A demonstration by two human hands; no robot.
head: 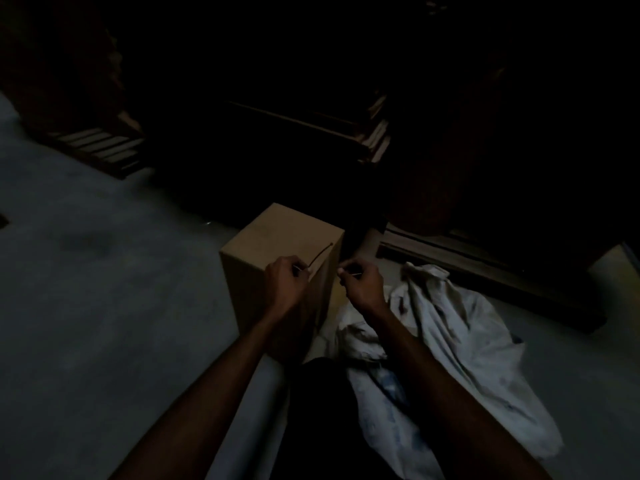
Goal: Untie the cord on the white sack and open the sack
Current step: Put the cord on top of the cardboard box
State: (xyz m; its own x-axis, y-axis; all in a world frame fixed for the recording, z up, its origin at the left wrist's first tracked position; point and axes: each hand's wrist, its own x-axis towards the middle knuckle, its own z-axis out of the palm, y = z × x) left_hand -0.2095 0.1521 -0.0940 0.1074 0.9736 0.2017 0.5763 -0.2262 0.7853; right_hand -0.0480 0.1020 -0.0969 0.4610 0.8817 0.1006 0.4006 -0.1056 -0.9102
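Brown cardboard fills the middle of the frame, a tall closed carton (277, 258) standing on the grey concrete floor (104, 289), and both my hands work in front of it. My left hand (285, 282) has its fingers curled in, pinching one end of a thin dark cord (320, 254) whose free tail arcs up across the carton's face. My right hand (360, 282) pinches what looks like the other end between thumb and fingertips; the light is too poor to say whether one length runs between the hands. The white sack (450, 341) lies slumped at the lower right of the frame, just beside the carton, its woven cloth creased and crumpled, its neck toward the upper end near my right wrist. I cannot tell whether any cord is still wound round that neck, or whether the mouth is already slack.

If a knot remains, I judge it best to keep the cord loose rather than taut, since pulling both ends apart would only tighten it; better to work a fingertip into the loop and ease one end back through. The cord is thin and springy, so it may slip from a light pinch. Once it is free, the sack's limp fabric should spread with both hands at the rim
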